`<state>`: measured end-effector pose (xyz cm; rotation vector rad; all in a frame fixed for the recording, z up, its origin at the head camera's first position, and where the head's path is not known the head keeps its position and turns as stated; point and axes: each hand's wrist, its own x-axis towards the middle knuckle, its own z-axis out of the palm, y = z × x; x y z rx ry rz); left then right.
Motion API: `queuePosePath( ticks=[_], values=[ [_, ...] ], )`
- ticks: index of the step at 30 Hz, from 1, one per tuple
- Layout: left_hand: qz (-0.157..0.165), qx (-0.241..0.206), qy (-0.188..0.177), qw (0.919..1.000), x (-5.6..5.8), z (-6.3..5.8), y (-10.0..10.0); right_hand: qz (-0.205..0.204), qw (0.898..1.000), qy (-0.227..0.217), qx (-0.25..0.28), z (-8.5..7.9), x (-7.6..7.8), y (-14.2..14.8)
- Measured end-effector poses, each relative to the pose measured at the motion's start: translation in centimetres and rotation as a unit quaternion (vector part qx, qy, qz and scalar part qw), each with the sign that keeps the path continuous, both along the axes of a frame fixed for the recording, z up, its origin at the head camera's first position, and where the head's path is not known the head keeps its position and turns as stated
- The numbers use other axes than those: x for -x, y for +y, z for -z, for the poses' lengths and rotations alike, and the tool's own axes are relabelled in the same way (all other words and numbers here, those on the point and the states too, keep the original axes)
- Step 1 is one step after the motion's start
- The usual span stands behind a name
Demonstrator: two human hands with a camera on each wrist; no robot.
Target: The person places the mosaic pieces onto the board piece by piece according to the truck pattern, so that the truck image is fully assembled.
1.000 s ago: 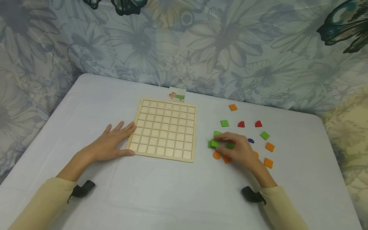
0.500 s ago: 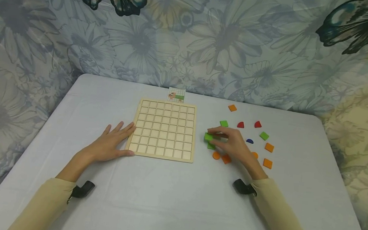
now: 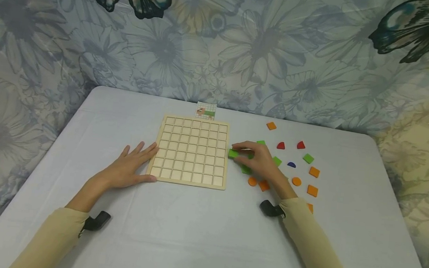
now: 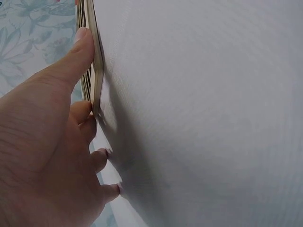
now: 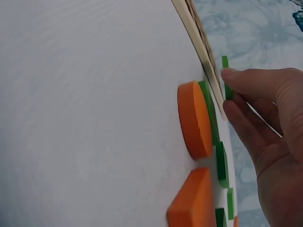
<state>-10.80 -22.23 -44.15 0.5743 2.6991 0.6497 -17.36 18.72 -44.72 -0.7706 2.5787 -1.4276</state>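
A wooden grid board (image 3: pixel 193 151) with bare square cells lies on the white table. Fingers spread, my left hand (image 3: pixel 129 167) rests at the board's left edge; the left wrist view shows its thumb (image 4: pixel 84 45) on the frame. My right hand (image 3: pixel 258 158) pinches a green square tile (image 3: pixel 232 154) between thumb and fingertips, just off the board's right edge. In the right wrist view the pinched tile (image 5: pixel 227 85) is seen edge-on, raised above the other tiles. Beneath the right hand lie more green tiles (image 3: pixel 246 169), partly hidden by it.
To the right lie several loose tiles: orange squares (image 3: pixel 312 190), orange circles (image 3: pixel 296 181), red quarter-rounds (image 3: pixel 300 145), a blue half-round (image 3: pixel 291 164) and green squares (image 3: pixel 308 158). A small picture card (image 3: pixel 206 110) sits behind the board. Flowered cloth (image 3: pixel 245 47) hangs behind the table.
My right hand has moved left with the green square tile, from among the loose tiles to the board's right edge. The left hand and the board have stayed in place.
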Motion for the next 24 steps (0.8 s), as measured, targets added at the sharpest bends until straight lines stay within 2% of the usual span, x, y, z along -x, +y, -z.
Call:
queuePosePath(
  ticks=[4,9,24],
  values=[
    [-0.001,0.0,0.0,1.0,0.0,0.0,0.0,-0.017,1.0,-0.01,0.004,-0.1,0.2,-0.6],
    [0.003,-0.003,0.006,1.0,0.0,0.2,-0.1,-0.017,1.0,-0.018,-0.015,-0.3,0.4,-1.2],
    [0.0,-0.009,0.002,1.0,0.1,0.4,-0.2,-0.023,0.999,0.006,-0.04,0.2,1.1,-2.5]
  ],
)
